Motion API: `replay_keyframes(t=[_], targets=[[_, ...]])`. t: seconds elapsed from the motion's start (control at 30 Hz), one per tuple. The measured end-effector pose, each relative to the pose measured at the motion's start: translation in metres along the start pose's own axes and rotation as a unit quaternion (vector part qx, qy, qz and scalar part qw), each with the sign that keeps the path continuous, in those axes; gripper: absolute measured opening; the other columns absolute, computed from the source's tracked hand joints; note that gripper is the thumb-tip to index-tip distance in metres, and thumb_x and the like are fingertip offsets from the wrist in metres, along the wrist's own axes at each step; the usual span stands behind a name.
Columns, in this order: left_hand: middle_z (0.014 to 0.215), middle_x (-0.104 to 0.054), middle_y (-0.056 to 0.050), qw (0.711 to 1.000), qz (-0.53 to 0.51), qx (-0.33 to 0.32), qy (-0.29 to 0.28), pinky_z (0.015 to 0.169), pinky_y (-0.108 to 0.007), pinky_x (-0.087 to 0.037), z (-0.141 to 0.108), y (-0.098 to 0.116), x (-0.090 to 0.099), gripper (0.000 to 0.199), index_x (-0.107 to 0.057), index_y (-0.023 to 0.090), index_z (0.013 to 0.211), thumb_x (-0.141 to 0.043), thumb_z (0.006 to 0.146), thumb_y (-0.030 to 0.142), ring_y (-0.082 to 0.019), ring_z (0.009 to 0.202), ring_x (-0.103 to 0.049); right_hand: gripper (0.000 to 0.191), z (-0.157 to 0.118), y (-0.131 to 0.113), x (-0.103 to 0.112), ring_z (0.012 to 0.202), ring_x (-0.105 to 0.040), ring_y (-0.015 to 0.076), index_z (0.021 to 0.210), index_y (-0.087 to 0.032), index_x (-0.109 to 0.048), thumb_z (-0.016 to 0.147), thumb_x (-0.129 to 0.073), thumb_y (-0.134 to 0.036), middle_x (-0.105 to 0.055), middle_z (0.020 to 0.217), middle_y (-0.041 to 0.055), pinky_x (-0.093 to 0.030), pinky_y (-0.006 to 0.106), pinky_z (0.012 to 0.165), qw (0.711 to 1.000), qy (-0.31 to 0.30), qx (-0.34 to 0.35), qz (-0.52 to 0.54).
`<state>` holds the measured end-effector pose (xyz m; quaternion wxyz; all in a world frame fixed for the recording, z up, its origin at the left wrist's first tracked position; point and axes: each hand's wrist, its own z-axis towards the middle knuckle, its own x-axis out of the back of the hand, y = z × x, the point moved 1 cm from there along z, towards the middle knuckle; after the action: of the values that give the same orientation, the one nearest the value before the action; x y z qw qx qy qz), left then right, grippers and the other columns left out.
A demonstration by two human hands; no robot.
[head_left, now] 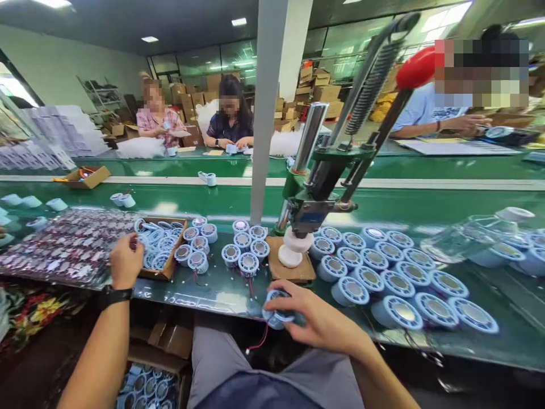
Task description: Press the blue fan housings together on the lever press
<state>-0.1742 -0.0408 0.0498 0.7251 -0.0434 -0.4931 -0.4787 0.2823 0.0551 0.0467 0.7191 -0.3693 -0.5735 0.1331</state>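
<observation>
With the work seemingly midway, housings (369,278) are filling centre-right, the right hand (317,318) is grasping another blue housing (276,322) at lower centre, and the left hand (126,260), hold unclear, is hovering by many loose rings (164,241) at centre-left.

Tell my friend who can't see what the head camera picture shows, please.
A right hand holds a round blue part at a green bench, and the left hand is by a box of blue rings. A press stands ahead, with more blue parts both sides. Other people are beyond.
</observation>
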Motion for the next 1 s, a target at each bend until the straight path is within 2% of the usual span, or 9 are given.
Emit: replay_keyframes(t=[0.13, 0.17, 0.27, 0.33, 0.43, 0.53, 0.63, 0.77, 1.0], targets=[[0.097, -0.070, -0.010, 0.988, -0.140, -0.062, -0.004, 0.081, -0.035, -0.053, -0.056, 0.075, 0.015, 0.031, -0.067, 0.014, 0.106, -0.050, 0.084, 0.028, -0.022, 0.081, -0.064, 0.047, -0.053, 0.040, -0.030, 0.124, -0.054, 0.0241, 0.103, -0.021, -0.070, 0.066, -0.045, -0.004, -0.051, 0.135, 0.0100, -0.047, 0.039, 0.106, 0.988, 0.108, -0.109, -0.027], [0.098, -0.070, -0.007, 0.968, -0.205, -0.129, -0.072, 0.080, -0.032, -0.053, -0.082, 0.102, 0.014, 0.027, -0.067, 0.017, 0.104, -0.051, 0.086, 0.028, -0.021, 0.085, -0.065, 0.047, -0.058, 0.047, -0.035, 0.126, -0.052, 0.0247, 0.098, -0.021, -0.069, 0.064, -0.043, -0.003, -0.052, 0.135, 0.0099, -0.046, 0.041, 0.107, 0.983, 0.143, -0.109, -0.030], [0.099, -0.070, -0.005, 0.836, -0.305, -0.309, -0.335, 0.081, -0.027, -0.053, -0.169, 0.178, -0.009, 0.023, -0.068, 0.021, 0.103, -0.049, 0.091, 0.022, -0.018, 0.089, -0.065, 0.041, -0.063, 0.060, -0.044, 0.132, -0.046, 0.0258, 0.088, -0.020, -0.066, 0.060, -0.041, -0.004, -0.056, 0.133, 0.0077, -0.044, 0.047, 0.109, 0.968, 0.239, -0.073, -0.032], [0.096, -0.068, -0.006, 0.819, -0.277, -0.331, -0.378, 0.081, -0.030, -0.053, -0.207, 0.205, -0.037, 0.025, -0.068, 0.019, 0.103, -0.047, 0.090, 0.015, -0.019, 0.089, -0.064, 0.031, -0.063, 0.063, -0.048, 0.130, -0.046, 0.0273, 0.084, -0.020, -0.065, 0.067, -0.044, -0.005, -0.060, 0.130, 0.0072, -0.046, 0.050, 0.106, 0.957, 0.283, -0.050, -0.036], [0.095, -0.066, -0.009, 0.869, -0.181, -0.322, -0.330, 0.085, -0.041, -0.051, -0.220, 0.207, -0.079, 0.026, -0.069, 0.017, 0.104, -0.047, 0.090, 0.015, -0.025, 0.092, -0.061, 0.017, -0.061, 0.067, -0.055, 0.117, -0.051, 0.0274, 0.084, -0.022, -0.069, 0.083, -0.054, -0.014, -0.064, 0.123, 0.0067, -0.050, 0.050, 0.096, 0.939, 0.337, -0.043, -0.059], [0.099, -0.065, -0.011, 0.890, -0.152, -0.316, -0.293, 0.088, -0.045, -0.050, -0.204, 0.187, -0.096, 0.028, -0.068, 0.017, 0.113, -0.049, 0.094, 0.022, -0.027, 0.095, -0.059, 0.024, -0.059, 0.073, -0.062, 0.116, -0.054, 0.0250, 0.103, -0.028, -0.072, 0.087, -0.059, -0.016, -0.061, 0.129, 0.0065, -0.052, 0.046, 0.095, 0.929, 0.361, -0.036, -0.069], [0.113, -0.064, -0.012, 0.873, -0.174, -0.332, -0.310, 0.093, -0.046, -0.050, -0.194, 0.173, -0.090, 0.036, -0.062, 0.019, 0.127, -0.054, 0.094, 0.028, -0.027, 0.105, -0.058, 0.043, -0.059, 0.080, -0.065, 0.119, -0.057, 0.0228, 0.126, -0.025, -0.062, 0.083, -0.064, -0.016, -0.053, 0.137, 0.0118, -0.054, 0.039, 0.098, 0.919, 0.390, -0.053, -0.025], [0.136, -0.058, -0.010, 0.840, -0.181, -0.365, -0.358, 0.103, -0.051, -0.045, -0.197, 0.171, -0.081, 0.055, -0.053, 0.026, 0.139, -0.066, 0.086, 0.027, -0.031, 0.124, -0.051, 0.049, -0.059, 0.083, -0.069, 0.117, -0.061, 0.0205, 0.126, -0.023, -0.058, 0.079, -0.068, -0.015, -0.060, 0.126, 0.0097, -0.054, 0.034, 0.100, 0.906, 0.416, -0.071, 0.015], [0.134, -0.061, -0.009, 0.863, -0.299, -0.271, -0.304, 0.104, -0.041, -0.049, -0.213, 0.193, -0.062, 0.062, -0.041, 0.024, 0.144, -0.066, 0.087, 0.028, -0.025, 0.121, -0.059, 0.057, -0.024, 0.067, -0.097, 0.117, -0.064, 0.0223, 0.131, -0.021, -0.055, 0.075, -0.064, -0.013, -0.065, 0.126, 0.0098, -0.055, 0.036, 0.101, 0.904, 0.413, -0.099, 0.057]])
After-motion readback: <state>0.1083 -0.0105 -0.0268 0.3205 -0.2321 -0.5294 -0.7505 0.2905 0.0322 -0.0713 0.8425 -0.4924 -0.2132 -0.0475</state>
